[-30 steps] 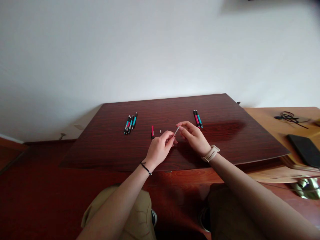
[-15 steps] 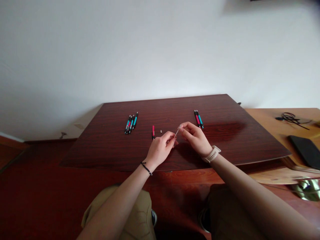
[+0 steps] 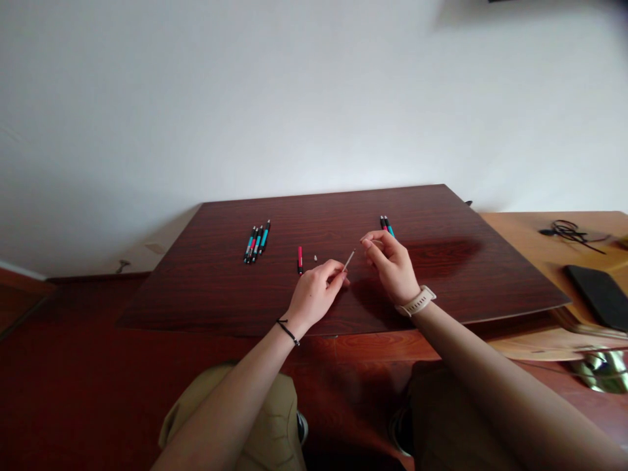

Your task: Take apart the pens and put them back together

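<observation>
My left hand (image 3: 316, 291) is closed in a pinch on a thin pale pen refill (image 3: 348, 260), which slants up to the right from the fingertips. My right hand (image 3: 390, 261), wearing a light watch, is pinched just beyond the refill's upper end, apart from it; whatever small thing lies in its fingertips is too small to make out. Beyond my left hand lies a pink pen barrel (image 3: 300, 258) with a dark lower end. Beside the barrel sits a tiny whitish pen part (image 3: 315, 258).
Several turquoise and pink pens (image 3: 256, 242) lie grouped at the left of the dark wooden table (image 3: 314, 219). Two more pens (image 3: 386, 226) are partly hidden behind my right hand. A lighter side table at right bears a black cable (image 3: 569, 230) and a flat black device (image 3: 599, 294).
My right hand has moved right and slightly up, off the refill's end, and now covers part of the two pens. My left hand has stayed in place with the refill.
</observation>
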The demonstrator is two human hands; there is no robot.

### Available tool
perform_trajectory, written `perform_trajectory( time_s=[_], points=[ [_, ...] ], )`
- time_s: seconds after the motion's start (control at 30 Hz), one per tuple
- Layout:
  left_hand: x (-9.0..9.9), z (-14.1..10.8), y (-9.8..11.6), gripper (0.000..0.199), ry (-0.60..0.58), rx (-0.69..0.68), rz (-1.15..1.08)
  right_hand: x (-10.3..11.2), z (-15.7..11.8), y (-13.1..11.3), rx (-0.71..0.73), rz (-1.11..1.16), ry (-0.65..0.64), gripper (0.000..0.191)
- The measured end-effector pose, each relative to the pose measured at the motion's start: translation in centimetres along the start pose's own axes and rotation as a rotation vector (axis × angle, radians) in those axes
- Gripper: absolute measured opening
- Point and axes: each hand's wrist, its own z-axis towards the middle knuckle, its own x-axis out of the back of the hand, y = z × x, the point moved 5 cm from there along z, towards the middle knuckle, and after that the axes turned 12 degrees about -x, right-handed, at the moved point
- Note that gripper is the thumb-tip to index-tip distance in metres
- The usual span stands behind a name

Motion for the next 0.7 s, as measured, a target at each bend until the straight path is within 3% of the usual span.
perform_trajectory(
  time_s=[0.1, 0.27, 0.37, 0.5, 0.7],
  points=[
    [0.4, 0.1, 0.0, 0.011, 0.066, -0.034, 0.104, 0.3, 0.2, 0.1, 0.007, -0.115, 0.023, 0.027],
    [0.9, -0.1, -0.3, 0.004, 0.129, 0.023, 0.321, -0.2, 0.1, 0.7, 0.061, -0.554, -0.032, 0.021],
    [0.5, -0.3, -0.8, 0.011, 0.074, 0.111, 0.434, -1.0, -0.2, 1.4, 0.055, -0.757, -0.084, 0.016],
    [-0.2, -0.6, -1.2, 0.019, -0.036, 0.192, 0.547, -1.6, -0.5, 1.7, 0.058, -0.866, -0.119, 0.015],
    [0.2, -0.8, -0.5, 0.026, -0.126, 0.157, 0.525, -1.4, -0.4, 1.7, 0.047, -0.935, -0.114, 0.015]
  ],
)
